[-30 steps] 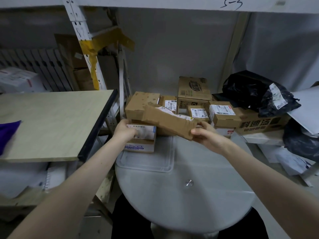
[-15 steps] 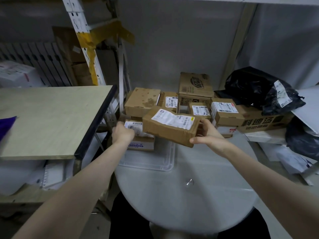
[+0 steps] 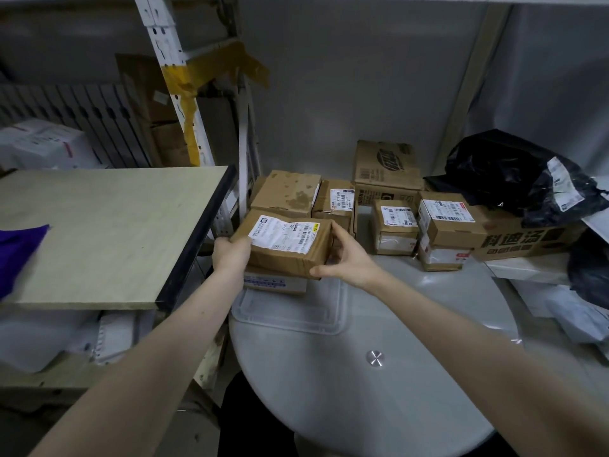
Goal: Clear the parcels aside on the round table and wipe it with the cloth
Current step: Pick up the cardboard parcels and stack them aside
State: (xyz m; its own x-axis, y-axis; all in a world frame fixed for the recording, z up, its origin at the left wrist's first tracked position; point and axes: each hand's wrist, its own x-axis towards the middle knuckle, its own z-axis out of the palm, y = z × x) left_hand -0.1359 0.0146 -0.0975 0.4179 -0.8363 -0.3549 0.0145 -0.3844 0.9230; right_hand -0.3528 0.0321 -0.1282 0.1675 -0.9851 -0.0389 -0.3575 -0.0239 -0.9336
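A person's left hand [image 3: 230, 255] and right hand [image 3: 346, 262] are clamping opposite ends of a labelled brown parcel [image 3: 283, 245], setting it onto a flatter box [image 3: 273, 285] at the round table's [image 3: 362, 407] far-left rim. The purple cloth [image 3: 16, 255] is lying on a shelf left of the table. Being so near the rim, the stack is risking a slide off if released off-centre.

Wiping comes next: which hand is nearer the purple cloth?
Left. The left hand grips the parcel, toward the purple cloth; the right hand holds its opposite end.
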